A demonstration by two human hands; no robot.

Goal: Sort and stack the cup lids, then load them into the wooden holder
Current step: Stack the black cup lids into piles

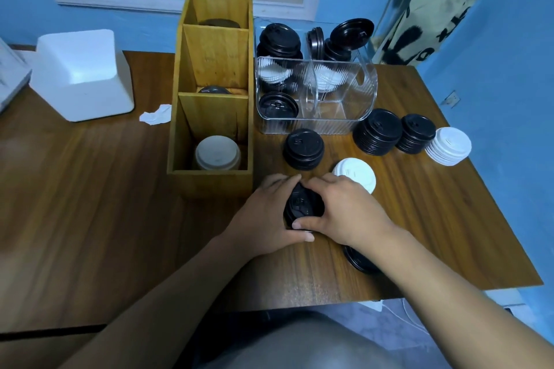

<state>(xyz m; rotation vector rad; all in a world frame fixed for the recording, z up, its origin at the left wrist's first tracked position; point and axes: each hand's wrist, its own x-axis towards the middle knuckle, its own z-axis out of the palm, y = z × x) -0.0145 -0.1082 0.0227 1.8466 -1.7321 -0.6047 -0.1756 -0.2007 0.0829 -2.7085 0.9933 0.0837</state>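
Both hands clasp a stack of black lids (303,207) on the table just right of the wooden holder (209,180). My left hand (266,216) wraps its left side, my right hand (344,213) its right side. The holder has three compartments: white lids (216,153) in the nearest, black lids (213,90) in the middle, dark lids (218,23) in the far one. Loose stacks stand on the table: black lids (303,149), a white lid stack (353,172), two black stacks (377,132) (415,133) and a white stack (448,145). A black lid (358,262) lies under my right wrist.
A clear plastic bin (335,121) behind the stacks holds black and white lids, with more black lids (278,37) piled behind it. A white foam block (81,75) and crumpled paper (156,114) lie left of the holder. The table edge (449,290) runs near my right forearm.
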